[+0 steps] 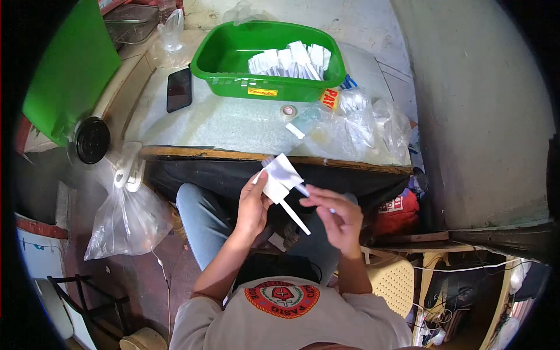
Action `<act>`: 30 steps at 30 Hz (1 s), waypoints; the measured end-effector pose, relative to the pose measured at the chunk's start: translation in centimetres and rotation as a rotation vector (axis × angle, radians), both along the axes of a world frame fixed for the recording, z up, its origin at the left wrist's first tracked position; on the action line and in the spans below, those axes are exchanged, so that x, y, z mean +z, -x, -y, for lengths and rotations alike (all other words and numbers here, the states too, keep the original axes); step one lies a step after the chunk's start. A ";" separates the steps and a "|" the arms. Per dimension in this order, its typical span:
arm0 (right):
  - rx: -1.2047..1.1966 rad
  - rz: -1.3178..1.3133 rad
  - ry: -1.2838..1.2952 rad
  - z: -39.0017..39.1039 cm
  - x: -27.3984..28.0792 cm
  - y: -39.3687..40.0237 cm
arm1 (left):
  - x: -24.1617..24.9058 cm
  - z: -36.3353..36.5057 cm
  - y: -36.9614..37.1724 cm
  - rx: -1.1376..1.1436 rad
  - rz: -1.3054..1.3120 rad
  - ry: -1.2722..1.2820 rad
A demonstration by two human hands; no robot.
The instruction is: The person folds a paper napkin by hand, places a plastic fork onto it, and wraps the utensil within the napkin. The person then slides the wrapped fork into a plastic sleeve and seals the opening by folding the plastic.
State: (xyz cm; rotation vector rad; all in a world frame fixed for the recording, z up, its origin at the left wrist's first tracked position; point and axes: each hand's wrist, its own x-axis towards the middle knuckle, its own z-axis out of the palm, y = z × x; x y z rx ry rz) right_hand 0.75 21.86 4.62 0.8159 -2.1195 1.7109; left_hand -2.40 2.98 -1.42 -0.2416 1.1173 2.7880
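Note:
Over my lap, my left hand [253, 209] pinches flat white paper pieces [282, 175] between thumb and fingers. From them a narrow white strip [296, 217] sticks out down and to the right. My right hand [339, 219] is just right of the paper, its fingers closed around a thin bluish-white stick [302, 189] whose far end reaches the paper's lower right corner. Beyond my hands, on the table, a green basin [221, 87] holds a heap of similar white paper pieces [291, 60].
On the table [233, 129] lie a dark phone [179, 90], a tape roll [288, 111], a small white piece [295, 130] and clear plastic bags [356, 128]. A clear bag [131, 216] hangs at the left, near a round black lid [92, 140]. Its wooden front edge [204, 154] runs before my knees.

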 end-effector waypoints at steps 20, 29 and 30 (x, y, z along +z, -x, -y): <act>-0.459 0.055 -0.228 4.8 -3.6 -2.4 | -0.6 0.1 -0.6 0.171 -0.047 -0.038; -0.463 0.135 -0.081 5.6 -4.3 -2.4 | -0.8 -0.1 -0.7 0.195 -0.028 -0.047; -0.456 0.163 -0.085 5.5 -4.3 -2.5 | -1.0 -0.1 -0.7 0.201 -0.026 -0.049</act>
